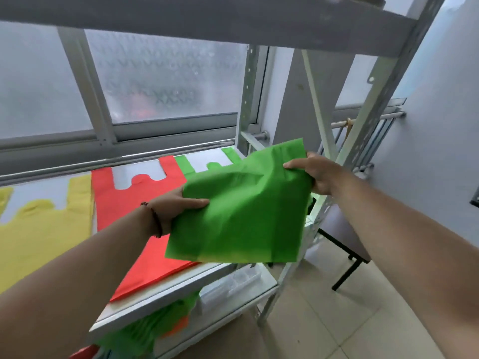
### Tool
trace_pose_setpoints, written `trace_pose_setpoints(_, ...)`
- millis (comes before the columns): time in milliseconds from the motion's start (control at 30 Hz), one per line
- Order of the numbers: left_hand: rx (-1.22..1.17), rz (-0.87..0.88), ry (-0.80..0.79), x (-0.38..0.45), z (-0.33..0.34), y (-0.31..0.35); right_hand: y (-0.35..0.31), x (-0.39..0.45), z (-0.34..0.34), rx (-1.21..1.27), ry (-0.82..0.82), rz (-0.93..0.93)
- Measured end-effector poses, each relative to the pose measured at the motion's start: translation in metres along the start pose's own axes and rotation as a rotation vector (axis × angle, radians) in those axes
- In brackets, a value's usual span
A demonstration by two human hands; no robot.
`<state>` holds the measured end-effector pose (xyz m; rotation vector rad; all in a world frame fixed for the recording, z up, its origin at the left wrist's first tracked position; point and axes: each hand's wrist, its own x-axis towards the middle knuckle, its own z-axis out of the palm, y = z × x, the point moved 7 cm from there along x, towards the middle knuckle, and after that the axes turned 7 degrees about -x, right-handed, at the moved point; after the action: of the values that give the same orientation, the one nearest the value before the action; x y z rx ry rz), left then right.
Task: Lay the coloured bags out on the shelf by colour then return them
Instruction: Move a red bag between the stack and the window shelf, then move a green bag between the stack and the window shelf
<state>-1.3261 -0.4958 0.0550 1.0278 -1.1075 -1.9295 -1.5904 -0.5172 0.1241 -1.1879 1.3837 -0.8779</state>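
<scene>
A green bag [241, 213] is lifted above the right end of the white shelf [166, 288], tilted. My left hand [173, 206] pinches its left edge, thumb on top. At its upper right edge my right hand [315, 172] grips the fabric. Another green bag [185, 165] lies flat on the shelf behind it, mostly hidden. To its left a red bag [145, 218] lies flat, and a yellow bag [39, 229] lies at the far left.
A frosted window [166, 79] runs behind the shelf. More green and orange bags [160, 325] sit on the lower shelf beside a clear plastic box [230, 283]. A metal upright [344, 161] stands at the right, with a dark table [344, 237] and tiled floor beyond.
</scene>
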Motion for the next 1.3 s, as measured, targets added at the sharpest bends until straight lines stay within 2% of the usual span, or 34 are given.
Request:
trace_pose_setpoints(200, -0.064, 0.234, 0.115, 0.024, 0.011, 0.07, -0.095, 0.076, -0.013, 0.008, -0.125, -0.264)
trace_pose_setpoints(333, -0.071, 0.358, 0.386, 0.04, -0.003, 0.094, -0.121, 0.122, -0.015, 0.039, -0.181, -0.337)
trace_pose_setpoints(433, 0.041, 0.179, 0.672, 0.067, -0.023, 0.044, -0.073, 0.169, -0.014, -0.184, -0.125, -0.207)
trace_pose_setpoints(567, 0.097, -0.065, 0.857, 0.102, -0.033, -0.053, 0.044, 0.209, -0.003, -0.709, -0.073, 0.074)
trace_pose_setpoints(667, 0.155, -0.072, 0.941, 0.113, -0.037, -0.08, 0.113, 0.213, 0.002, -0.893, -0.118, 0.225)
trace_pose_setpoints(733, 0.21, -0.078, 0.976, 0.115, -0.037, -0.081, 0.125, 0.214, -0.003, -1.0, -0.033, 0.173)
trace_pose_setpoints(833, 0.297, -0.11, 0.99, 0.115, -0.031, -0.078, 0.123, 0.21, -0.009, -0.979, 0.097, 0.051)
trace_pose_setpoints(1033, 0.416, -0.206, 1.058, 0.107, -0.026, -0.075, 0.124, 0.188, -0.019, -0.913, 0.128, 0.031)
trace_pose_setpoints(1200, 0.506, -0.268, 1.084, 0.104, -0.019, -0.082, 0.14, 0.172, -0.019, -1.017, -0.039, 0.161)
trace_pose_setpoints(1300, 0.551, -0.296, 1.113, 0.107, -0.004, -0.087, 0.149, 0.16, -0.023, -1.115, -0.069, 0.23)
